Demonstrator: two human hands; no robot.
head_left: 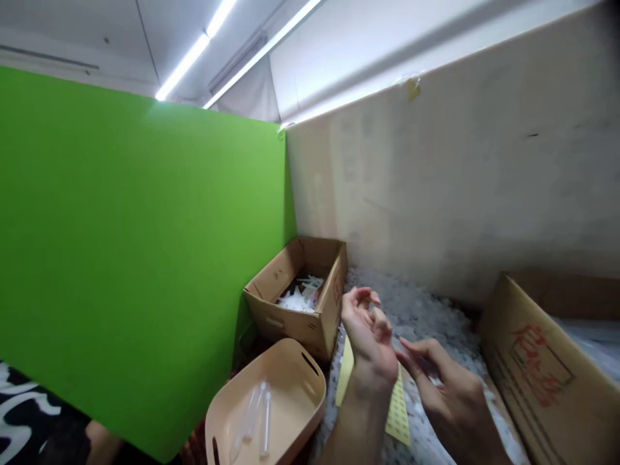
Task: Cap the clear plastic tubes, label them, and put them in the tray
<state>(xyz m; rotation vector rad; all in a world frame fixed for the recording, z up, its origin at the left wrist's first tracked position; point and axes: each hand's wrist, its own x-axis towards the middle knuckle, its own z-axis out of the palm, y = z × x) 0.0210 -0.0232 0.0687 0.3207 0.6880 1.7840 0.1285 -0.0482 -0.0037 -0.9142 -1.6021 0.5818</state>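
Observation:
My left hand is raised over the table, palm turned to the right. Its fingers are curled in, and whatever they may hold is hidden. Close on the right, my right hand brings thumb and forefinger together in a pinch. A tiny dark speck shows near the fingertips, too small to name. Beneath both hands lies a yellow sheet with rows of small printed marks, partly covered by my left forearm. To the left, a tan tray with handle slots holds several clear tubes.
A cardboard box with white and clear small pieces stands behind the tray. Another cardboard box with red handwriting is at the right. A green partition and a pale panel meet behind. Another person's arm shows lower left.

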